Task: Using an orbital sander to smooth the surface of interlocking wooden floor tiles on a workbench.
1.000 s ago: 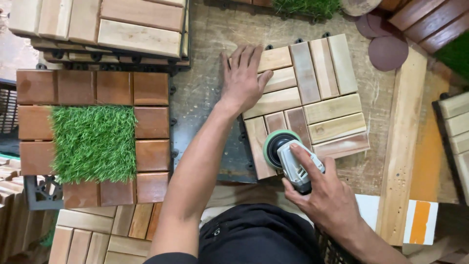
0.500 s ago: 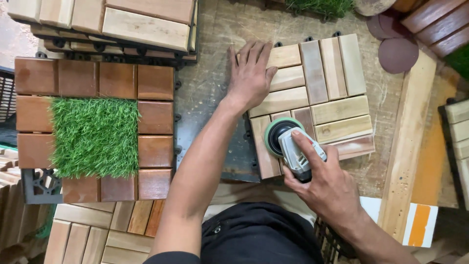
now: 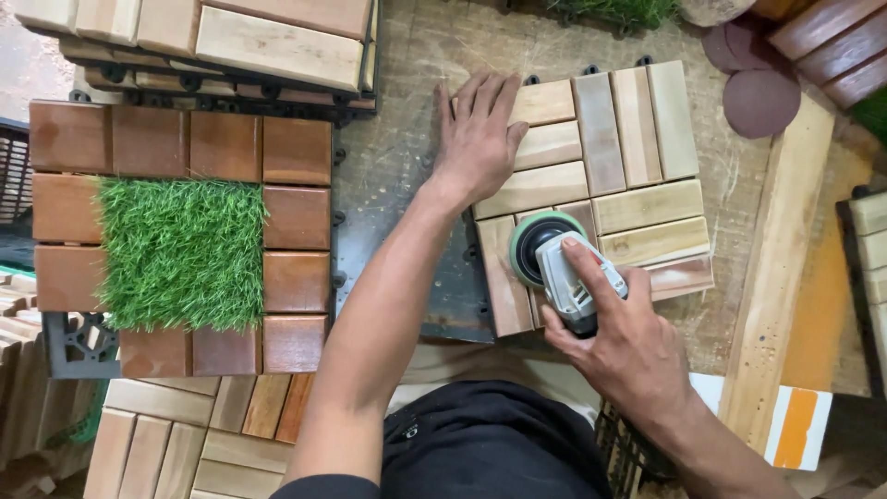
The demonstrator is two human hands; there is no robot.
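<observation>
My right hand (image 3: 621,344) is wrapped around a grey sander (image 3: 565,273), its green-rimmed disc pressed on the near-left slats of the pale wooden tile (image 3: 610,176) on the workbench (image 3: 407,120). My left hand (image 3: 479,139) lies open and flat on the tile's far-left corner, fingers spread. Just left, across a strip of bare bench, sits a reddish tile with a grass square (image 3: 180,251). A stack of pale tiles (image 3: 231,42) lies beyond it, round sanding discs (image 3: 759,97) lie far right, and a long plank (image 3: 771,277) runs beside the tile.
</observation>
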